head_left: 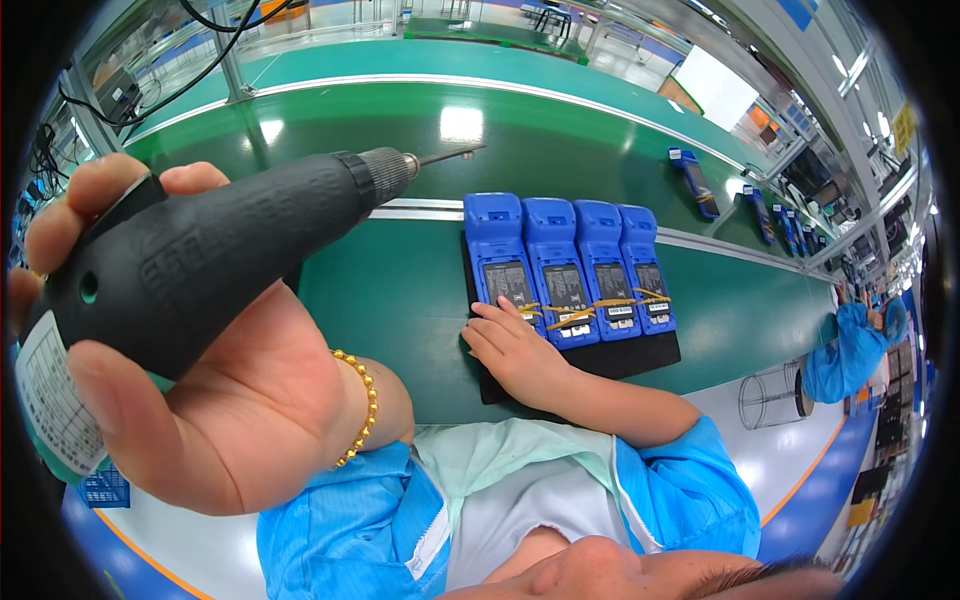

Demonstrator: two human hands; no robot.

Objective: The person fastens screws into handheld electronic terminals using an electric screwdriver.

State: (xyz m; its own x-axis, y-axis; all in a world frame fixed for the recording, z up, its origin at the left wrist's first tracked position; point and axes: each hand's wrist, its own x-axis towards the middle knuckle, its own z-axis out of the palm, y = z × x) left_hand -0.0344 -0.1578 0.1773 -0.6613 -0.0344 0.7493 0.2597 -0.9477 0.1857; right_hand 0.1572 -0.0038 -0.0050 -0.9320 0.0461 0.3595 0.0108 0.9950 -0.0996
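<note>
My left hand (260, 400), with a gold bead bracelet at its wrist, is wrapped round a black electric screwdriver (220, 250). The driver is raised at the left, close to the camera, and its thin bit (450, 157) points right and slightly up. Several blue handheld terminals (548, 235) lie side by side on a black pad (640, 358), battery sides up, with yellowish rubber bands across their lower parts. My right hand (515, 350) rests with fingers stretched out at the lower end of the leftmost terminal (492, 235). The bit is apart from the terminals.
Beyond the green worktop (380, 300) runs a glossy green conveyor belt (340, 130). More blue terminals (693, 183) lie along it to the right. A co-worker in blue (850, 350) is at the far right, near a round wire-framed stool (775, 397). Black cables (205, 75) hang upper left.
</note>
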